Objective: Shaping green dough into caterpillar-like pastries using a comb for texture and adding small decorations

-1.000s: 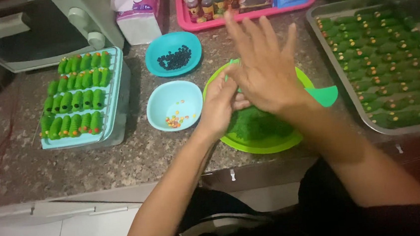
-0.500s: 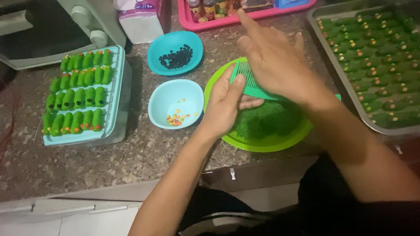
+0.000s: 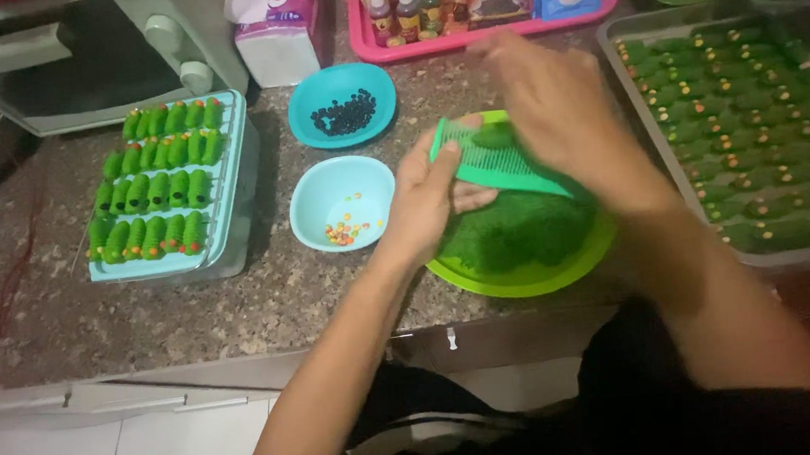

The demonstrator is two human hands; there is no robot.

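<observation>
Two bare hands meet over the round lime-green plastic plate (image 3: 525,281) heaped with dark green dough (image 3: 521,228). A second ago both palms were pressed together there; now the left hand (image 3: 427,197) grips a flat green plastic comb (image 3: 496,162) by its lower edge, while the right hand (image 3: 554,100), blurred, presses a small piece of dough onto its teeth, so rolling appears to have given way to ridging. How tightly the right fingers close cannot be told. Left of the plate on the speckled granite counter (image 3: 190,312) stand a pale blue bowl of coloured sprinkles (image 3: 342,203), a teal bowl of dark beads (image 3: 342,104) and a light blue tray of green ridged rolls (image 3: 156,189); a metal baking tray of finished pieces (image 3: 754,133) lies right
</observation>
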